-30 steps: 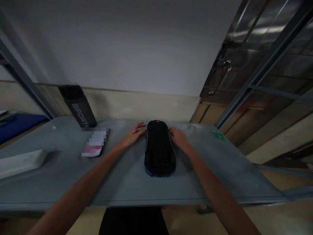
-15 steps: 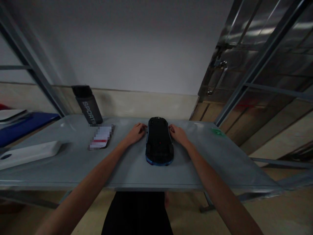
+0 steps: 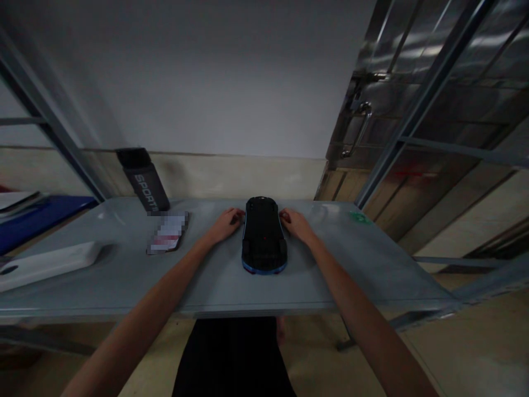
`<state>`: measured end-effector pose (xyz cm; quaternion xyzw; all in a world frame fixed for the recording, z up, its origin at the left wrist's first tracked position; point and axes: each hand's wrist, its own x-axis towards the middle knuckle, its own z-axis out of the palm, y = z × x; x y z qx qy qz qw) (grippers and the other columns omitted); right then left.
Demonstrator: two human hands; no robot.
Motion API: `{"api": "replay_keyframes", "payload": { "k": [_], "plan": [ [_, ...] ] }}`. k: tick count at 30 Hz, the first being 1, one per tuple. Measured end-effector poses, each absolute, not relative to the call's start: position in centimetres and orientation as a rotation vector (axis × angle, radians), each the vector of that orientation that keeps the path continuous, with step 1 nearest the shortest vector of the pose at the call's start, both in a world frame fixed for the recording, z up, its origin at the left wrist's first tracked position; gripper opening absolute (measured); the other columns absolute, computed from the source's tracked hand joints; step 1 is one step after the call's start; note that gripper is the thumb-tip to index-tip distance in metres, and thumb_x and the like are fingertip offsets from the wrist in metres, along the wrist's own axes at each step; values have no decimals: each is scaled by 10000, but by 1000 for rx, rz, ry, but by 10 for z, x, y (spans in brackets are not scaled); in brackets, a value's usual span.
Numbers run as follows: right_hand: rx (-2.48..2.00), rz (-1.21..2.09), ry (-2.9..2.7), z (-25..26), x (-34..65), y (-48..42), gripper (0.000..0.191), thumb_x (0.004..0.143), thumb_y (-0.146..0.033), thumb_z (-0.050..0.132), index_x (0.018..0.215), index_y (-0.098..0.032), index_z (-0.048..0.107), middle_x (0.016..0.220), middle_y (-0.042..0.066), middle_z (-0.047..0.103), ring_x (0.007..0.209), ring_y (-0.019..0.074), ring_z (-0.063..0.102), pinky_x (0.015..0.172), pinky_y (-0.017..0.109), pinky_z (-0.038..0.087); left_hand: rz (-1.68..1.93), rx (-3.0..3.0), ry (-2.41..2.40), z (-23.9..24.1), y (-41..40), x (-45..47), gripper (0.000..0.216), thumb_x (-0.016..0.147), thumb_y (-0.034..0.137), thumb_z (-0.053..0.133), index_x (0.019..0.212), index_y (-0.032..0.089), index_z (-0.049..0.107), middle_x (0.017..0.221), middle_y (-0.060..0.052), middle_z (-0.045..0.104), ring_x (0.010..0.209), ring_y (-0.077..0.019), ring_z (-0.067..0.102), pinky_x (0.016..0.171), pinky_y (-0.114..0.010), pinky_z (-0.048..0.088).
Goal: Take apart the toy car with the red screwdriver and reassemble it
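Observation:
A toy car (image 3: 263, 229) lies in the middle of the grey table with its flat black underside up. Blue bodywork shows along its lower edge, and a small red spot is on the black face. My left hand (image 3: 228, 221) is at the car's left side near the far end, fingers curled with the tips against its edge. Opposite it, my right hand (image 3: 294, 223) has its bent fingers at the right edge. The exact contact of the fingertips is hard to see in the dim light.
To the left are a phone (image 3: 168, 231) with a blurred screen, a dark bottle (image 3: 146, 184) marked SPORT and a long white object (image 3: 49, 264). A small green item (image 3: 359, 217) lies at the table's (image 3: 223, 286) right. Metal posts (image 3: 417, 118) rise at both ends.
The view has shifted slightly, so most things appear a little further left. Both hands remain at the sides of the toy car, which still lies underside up.

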<state>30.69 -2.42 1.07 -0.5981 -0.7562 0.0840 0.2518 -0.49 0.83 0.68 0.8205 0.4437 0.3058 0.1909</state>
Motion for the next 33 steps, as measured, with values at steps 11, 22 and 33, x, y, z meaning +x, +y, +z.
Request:
{"api": "replay_keyframes", "payload": {
  "k": [11,22,33],
  "plan": [
    [-1595,227,-1997,-1,310,-15,180,1052,-169,629,1185,-177,750,1153,106,724,1006,202,664,995,336,517,839,2288,1236,5,12,-6,282,852,186,629,1109,206,746,1087,-87,757,980,-240,720,975,-409,612],
    [-1586,223,-1993,-4,311,-13,209,1028,-125,615,1161,-188,764,1122,89,714,998,193,655,990,322,511,836,2279,1235,7,9,-6,301,860,176,618,1134,176,743,1107,-110,757,989,-257,731,973,-438,618],
    [-1601,224,-1987,-4,309,-13,205,1034,-106,630,1161,-173,775,1162,98,721,1008,185,680,967,306,523,863,2278,1208,8,5,-5,245,885,196,621,1101,212,735,1041,-69,760,933,-231,731,908,-396,625]
  ]
}}
